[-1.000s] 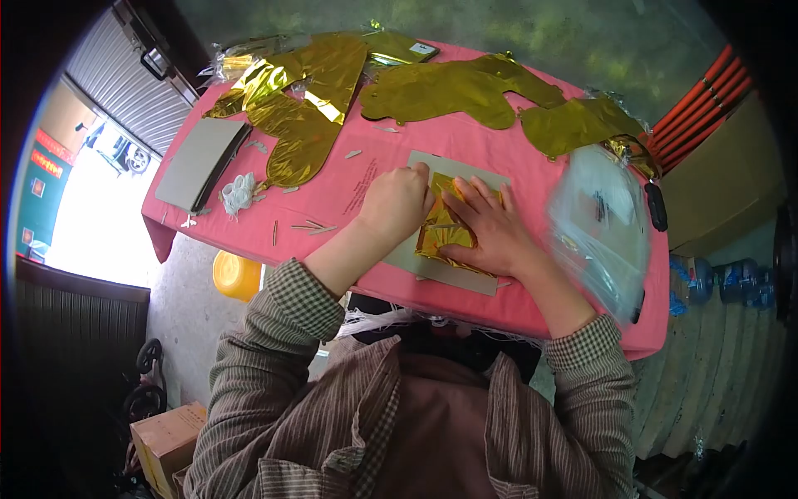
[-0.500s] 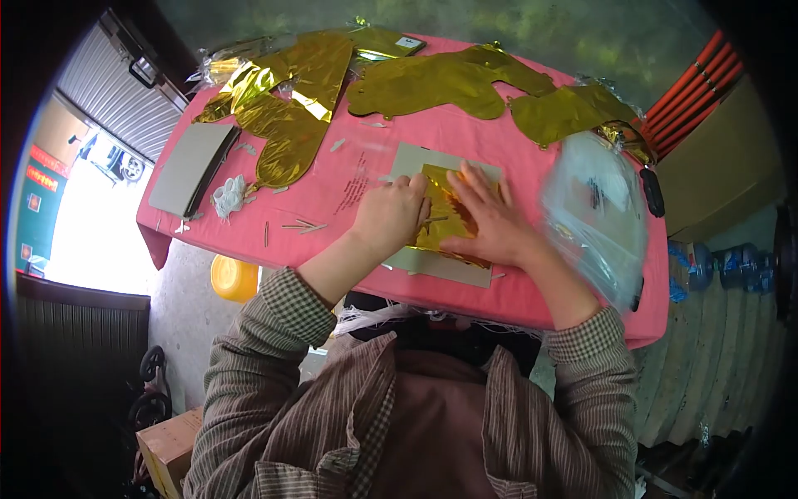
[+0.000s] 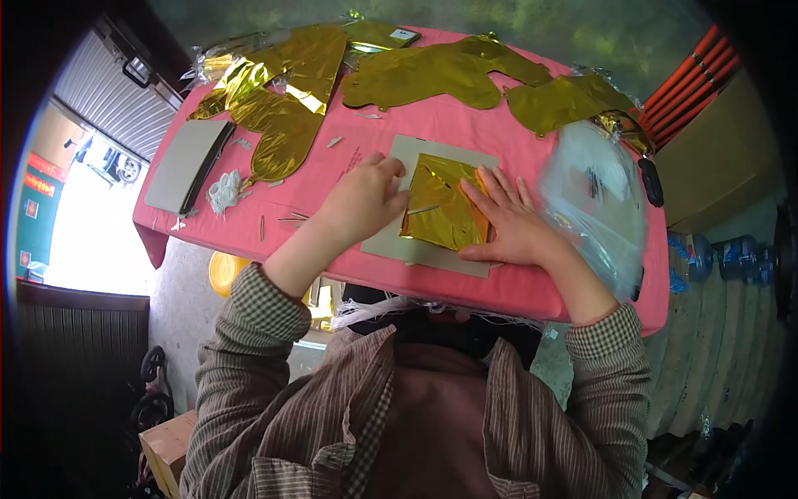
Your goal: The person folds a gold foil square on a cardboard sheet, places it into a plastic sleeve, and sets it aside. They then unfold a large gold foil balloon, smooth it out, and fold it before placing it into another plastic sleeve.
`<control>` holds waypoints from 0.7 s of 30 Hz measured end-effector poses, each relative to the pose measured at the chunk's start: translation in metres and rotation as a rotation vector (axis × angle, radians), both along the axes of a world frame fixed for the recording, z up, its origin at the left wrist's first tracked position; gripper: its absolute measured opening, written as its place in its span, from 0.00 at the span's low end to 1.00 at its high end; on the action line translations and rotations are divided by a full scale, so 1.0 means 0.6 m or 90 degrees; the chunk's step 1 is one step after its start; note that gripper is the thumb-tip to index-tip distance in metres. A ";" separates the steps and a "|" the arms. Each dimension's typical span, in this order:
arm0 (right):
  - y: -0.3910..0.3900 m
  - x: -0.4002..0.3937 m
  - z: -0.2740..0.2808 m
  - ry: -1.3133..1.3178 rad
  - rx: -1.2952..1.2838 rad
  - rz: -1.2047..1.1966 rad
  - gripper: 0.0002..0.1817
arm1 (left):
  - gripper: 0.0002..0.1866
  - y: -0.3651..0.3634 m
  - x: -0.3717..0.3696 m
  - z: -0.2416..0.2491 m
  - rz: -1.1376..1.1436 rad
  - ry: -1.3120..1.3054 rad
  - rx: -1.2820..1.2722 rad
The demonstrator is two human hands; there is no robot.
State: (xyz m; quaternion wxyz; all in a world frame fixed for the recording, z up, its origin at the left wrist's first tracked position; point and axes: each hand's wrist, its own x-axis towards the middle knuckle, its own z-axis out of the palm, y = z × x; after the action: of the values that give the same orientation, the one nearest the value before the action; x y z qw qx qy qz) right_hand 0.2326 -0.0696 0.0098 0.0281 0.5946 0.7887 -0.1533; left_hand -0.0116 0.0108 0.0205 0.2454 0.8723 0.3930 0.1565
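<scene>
A folded square of gold foil [image 3: 453,200] lies on a grey cardboard sheet [image 3: 407,150], its surface creased. A thin pale stick [image 3: 422,209] rests across the foil's left part. My right hand [image 3: 519,223] is spread flat along the foil's right edge, fingers apart, pressing on foil and board. Just left of the foil, my left hand [image 3: 363,198] hovers over the board's left edge. Its fingers are loosely bent, with a gap between thumb and forefinger and nothing visible between them.
Gold foil balloons [image 3: 291,125] lie flat along the back of the pink tablecloth [image 3: 332,258]. On the left are a stack of grey boards [image 3: 187,166], a bundle of white string [image 3: 223,193] and loose sticks [image 3: 291,219]. Clear plastic bags [image 3: 594,208] lie right.
My left hand has come off the foil and moved left, its fingers loosening. My right hand has slid to the foil's right edge, uncovering more of the square.
</scene>
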 end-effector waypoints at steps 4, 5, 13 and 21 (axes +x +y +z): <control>0.002 -0.001 0.002 -0.014 -0.012 0.006 0.57 | 0.24 -0.013 -0.034 -0.039 -0.033 0.064 0.118; 0.003 -0.001 0.003 -0.021 -0.015 0.008 0.57 | 0.28 -0.018 -0.039 -0.059 -0.041 0.108 0.210; 0.006 -0.003 0.008 -0.036 -0.038 0.005 0.58 | 0.30 -0.052 -0.009 -0.059 -0.016 0.131 0.157; 0.006 -0.003 0.009 -0.036 -0.045 0.002 0.58 | 0.32 -0.049 -0.002 -0.059 -0.044 0.155 0.201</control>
State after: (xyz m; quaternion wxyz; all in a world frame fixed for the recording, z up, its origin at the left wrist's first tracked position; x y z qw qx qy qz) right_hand 0.2307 -0.0657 0.0152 0.0715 0.5963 0.7826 -0.1639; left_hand -0.0130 -0.0188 -0.0147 0.0612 0.9253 0.3603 0.1009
